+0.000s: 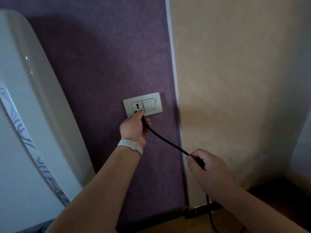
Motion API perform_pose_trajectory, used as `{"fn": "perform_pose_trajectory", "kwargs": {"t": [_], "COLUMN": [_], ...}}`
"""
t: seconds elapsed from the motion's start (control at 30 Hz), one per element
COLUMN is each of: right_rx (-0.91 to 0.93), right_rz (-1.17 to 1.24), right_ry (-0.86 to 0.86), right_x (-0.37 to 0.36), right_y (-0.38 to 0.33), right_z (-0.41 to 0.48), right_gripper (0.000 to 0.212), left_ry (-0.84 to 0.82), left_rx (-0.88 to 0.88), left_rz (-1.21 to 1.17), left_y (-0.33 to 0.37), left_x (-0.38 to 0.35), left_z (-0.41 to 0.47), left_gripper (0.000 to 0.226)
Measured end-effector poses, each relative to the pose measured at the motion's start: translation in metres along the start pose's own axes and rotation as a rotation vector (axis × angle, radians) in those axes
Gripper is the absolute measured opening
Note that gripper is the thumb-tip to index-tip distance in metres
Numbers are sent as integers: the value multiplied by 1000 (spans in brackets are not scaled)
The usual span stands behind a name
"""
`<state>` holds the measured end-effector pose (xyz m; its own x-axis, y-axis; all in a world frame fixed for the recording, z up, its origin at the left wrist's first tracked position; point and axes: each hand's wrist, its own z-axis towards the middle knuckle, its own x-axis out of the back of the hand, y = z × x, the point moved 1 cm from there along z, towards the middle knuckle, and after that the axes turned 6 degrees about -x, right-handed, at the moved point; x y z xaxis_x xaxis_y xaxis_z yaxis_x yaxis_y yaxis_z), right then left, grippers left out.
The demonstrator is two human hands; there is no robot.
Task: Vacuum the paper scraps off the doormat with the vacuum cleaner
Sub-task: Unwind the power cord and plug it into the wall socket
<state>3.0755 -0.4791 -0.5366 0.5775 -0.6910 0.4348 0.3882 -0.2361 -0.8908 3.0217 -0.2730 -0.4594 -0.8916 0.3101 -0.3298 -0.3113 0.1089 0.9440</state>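
Note:
A cream wall socket plate (143, 105) with a socket on its left half and a rocker switch on its right sits on the purple wall. My left hand (134, 127) grips the black plug at the lower holes of the socket; the plug itself is mostly hidden by my fingers. A black power cord (165, 140) runs from that hand down to the right. My right hand (204, 167) is closed around the cord farther along, and the cord drops to the floor below it. The vacuum cleaner, doormat and paper scraps are out of view.
A white fridge (25, 132) with a curved door stands close on the left. A beige wall (235, 81) fills the right side, with a dark baseboard and wooden floor (176, 224) below. A dark piece of furniture (277, 195) sits at the lower right.

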Motion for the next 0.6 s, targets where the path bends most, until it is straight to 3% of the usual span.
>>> {"fn": "perform_pose_trajectory", "kwargs": {"t": [0.23,0.4,0.6], "right_rx": [81,94,135], "right_rz": [65,44,36], "right_ry": [108,55,54], "right_x": [11,13,14], "right_y": [-8,-5,-3], "right_z": [8,6,10], "right_gripper": [25,22,22], "left_ry": [37,110,96], "left_rx": [32,34,3], "left_rz": [-32,-123,-45], "left_y": [6,7,7], "left_x": [-5,-12,-12], "left_z": [1,-7,-5], "left_gripper": [9,10,13]}}
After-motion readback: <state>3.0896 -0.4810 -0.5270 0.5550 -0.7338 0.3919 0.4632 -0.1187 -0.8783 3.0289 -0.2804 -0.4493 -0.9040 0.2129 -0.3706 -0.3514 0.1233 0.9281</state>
